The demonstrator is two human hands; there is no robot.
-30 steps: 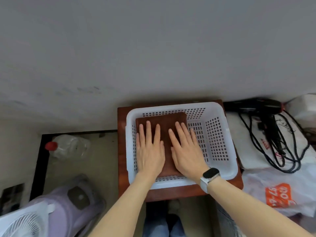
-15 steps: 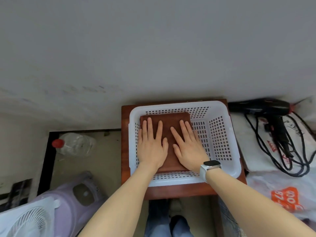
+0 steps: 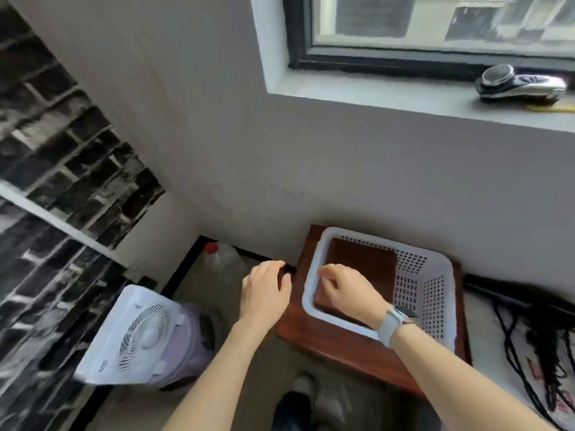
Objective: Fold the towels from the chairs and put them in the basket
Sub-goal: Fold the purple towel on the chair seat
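Head view. White perforated basket [image 3: 435,284] sits on a dark red-brown wooden counter [image 3: 351,346] against the grey wall, right of centre. Inside the basket: one folded brown towel [image 3: 364,265], lying flat on the bottom, pushed into the left part of the basket and touching its left wall; the right part of the basket floor shows bare holes. Towel is a rectangle, long axis running near-to-far, tilted slightly so the far end leans right, in line with the basket's left wall. Far short edge close to the basket's far wall, near end hidden under the wrist.

Right hand [image 3: 348,293] is over the near-left part of the towel, inside the basket, fingers curled loosely with fingertips close to the basket's left rim; cannot tell if they touch the rim or towel, nothing visibly pinched. Pale watch [image 3: 393,325] on the right wrist, over the basket's near rim. Left hand [image 3: 264,293] is outside the basket, just left of the counter's left edge, over the floor, fingers relaxed and bent a little downward, holding nothing.

Left on the floor: white box fan [image 3: 137,334] leaning on a lilac round appliance [image 3: 189,346], clear plastic bottle with a red cap [image 3: 217,259] farther back by the wall. Right: black cables [image 3: 535,346] on a white surface. A silver-black gadget [image 3: 522,84] lies on the window sill [image 3: 373,98], far right. Shoe and dark trouser leg at bottom centre, blurred.
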